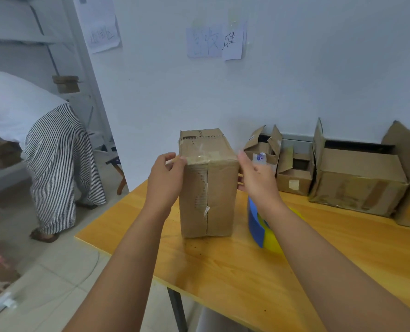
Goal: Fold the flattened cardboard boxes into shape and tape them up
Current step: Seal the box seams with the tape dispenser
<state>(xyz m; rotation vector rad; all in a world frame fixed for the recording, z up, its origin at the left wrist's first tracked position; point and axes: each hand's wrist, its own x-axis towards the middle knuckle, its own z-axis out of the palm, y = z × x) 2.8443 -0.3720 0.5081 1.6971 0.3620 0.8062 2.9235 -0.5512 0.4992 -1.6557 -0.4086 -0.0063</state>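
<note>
Here, box: the tall brown cardboard box (pixel 207 185) stands upright on the yellow wooden surface (pixel 235 264), at about twelve o'clock from the person, folded into shape.
Left hand: the left hand (pixel 165 178) sits at the box's nine o'clock top edge, thumb and fingers pinching what looks like the end of clear tape (pixel 199 159) running across the top edge.
Right hand: the right hand (pixel 254 176) is at three o'clock against the box's side, fingers loosely curled; whether it grips anything I cannot tell.
Dispenser: a blue and yellow tape dispenser (pixel 259 224) lies just beside the box at four o'clock, partly hidden by the right forearm.
Others: open brown cardboard boxes (pixel 357 180) line the wall at two o'clock.
Step, I'd judge: pressing the tape down over the top edge.
Doing it well: keep the strip taut, smooth it from the middle outward, wrap both ends down the sides, and steady the box so it does not tip.
</note>
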